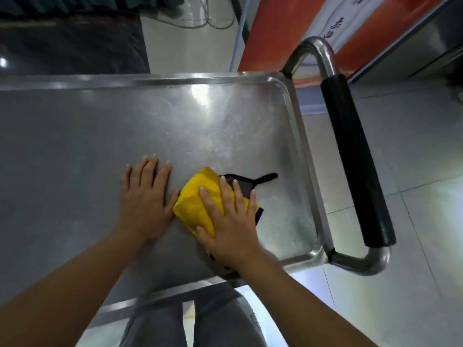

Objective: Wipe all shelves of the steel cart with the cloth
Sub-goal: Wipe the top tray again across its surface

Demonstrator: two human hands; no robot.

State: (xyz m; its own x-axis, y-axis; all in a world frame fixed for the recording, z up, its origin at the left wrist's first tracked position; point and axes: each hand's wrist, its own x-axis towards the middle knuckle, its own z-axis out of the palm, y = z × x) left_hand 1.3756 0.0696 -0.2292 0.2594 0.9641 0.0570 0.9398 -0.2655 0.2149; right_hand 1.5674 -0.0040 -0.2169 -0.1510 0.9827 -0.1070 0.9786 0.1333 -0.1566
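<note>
Cloth (198,204) lies near the top shelf's (100,126) handle-end rim, long axis diagonal, right hand (229,221) pressing it flat-fingered, left hand (145,196) flat beside it, bare steel beyond.

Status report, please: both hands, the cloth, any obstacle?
Left hand flat on steel top shelf. Right hand presses yellow-and-black folded cloth. No obstacle.

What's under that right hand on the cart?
The right hand lies flat on a yellow cloth with black edging, pressed on the steel shelf. Whatever part of the shelf lies beneath the cloth is covered.
</note>
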